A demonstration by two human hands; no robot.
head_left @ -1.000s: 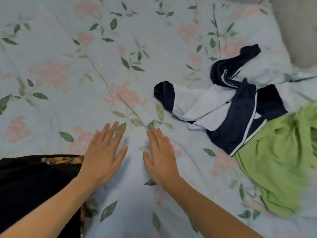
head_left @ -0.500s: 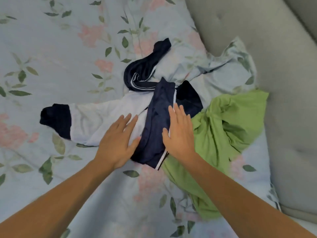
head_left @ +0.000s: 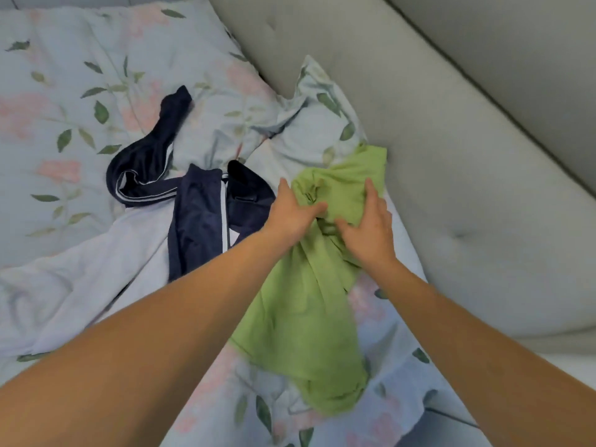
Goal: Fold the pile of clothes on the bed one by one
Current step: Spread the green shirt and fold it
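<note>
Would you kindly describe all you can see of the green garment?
The green garment is plain light green, soft thin cloth, crumpled and unfolded. It lies lengthwise on the floral bedsheet, beside the navy-and-white garment. Its far end is bunched, where the left hand and right hand both grip it.

Padded headboard (head_left: 467,175) blocks right; navy-white garment (head_left: 200,221) crowds left; bare floral sheet (head_left: 64,75) open far left.

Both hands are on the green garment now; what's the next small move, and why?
Probably lift the green garment clear and lay it flat on the bedsheet. Both the left hand and right hand already bunch its crumpled upper part, and it lies partly against the navy-and-white jacket.
</note>
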